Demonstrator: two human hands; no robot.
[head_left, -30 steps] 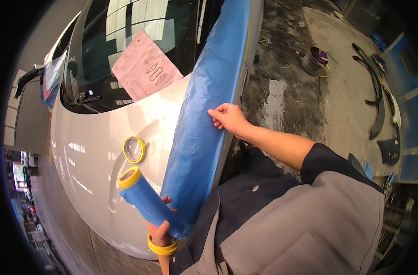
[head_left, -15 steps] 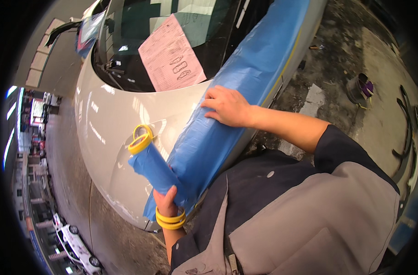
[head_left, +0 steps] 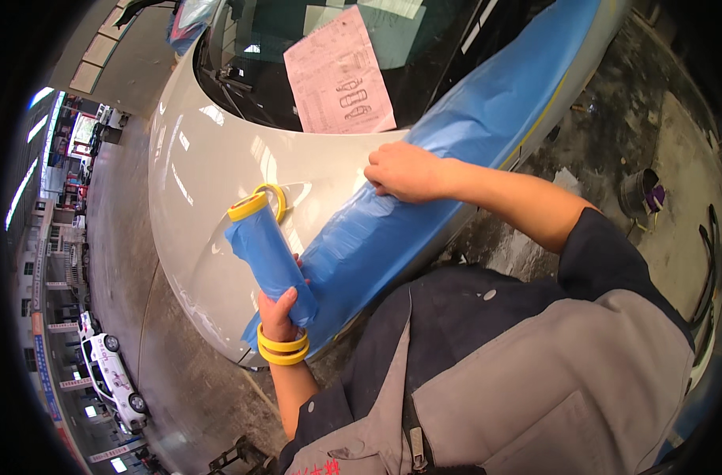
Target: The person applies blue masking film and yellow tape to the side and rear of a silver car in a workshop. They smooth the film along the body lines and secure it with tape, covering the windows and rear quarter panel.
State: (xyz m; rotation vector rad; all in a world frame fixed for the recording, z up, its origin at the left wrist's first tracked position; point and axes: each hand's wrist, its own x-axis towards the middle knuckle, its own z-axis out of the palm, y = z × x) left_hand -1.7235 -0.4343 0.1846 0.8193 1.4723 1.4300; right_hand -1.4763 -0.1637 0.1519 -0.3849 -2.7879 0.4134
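My left hand (head_left: 280, 313) is wrapped round a roll of blue masking film (head_left: 267, 257) with yellow tape at its far end. Beside that end is a yellow tape ring (head_left: 278, 204); whether it touches the car is unclear. Two yellow tape rings (head_left: 282, 347) circle my left wrist. A sheet of blue masking film (head_left: 361, 245) lies along the right side of the pale car's front panel (head_left: 210, 170), running up past the windshield. At the sheet's inner edge, my right hand (head_left: 408, 172) is closed with its fingers curled down on the film; the fingertips are partly hidden.
A pink printed sheet (head_left: 341, 75) lies on the windshield (head_left: 258, 47). To the right, a dark bucket (head_left: 638, 194) with something purple stands on the stained floor. Long black strips (head_left: 705, 269) lie farther right. A white car (head_left: 111, 372) is parked far left.
My right hand has gone from loosely spread fingers on the film to a closed grip at its edge. The left hand and roll sit slightly higher and more upright; the whole view has shifted.
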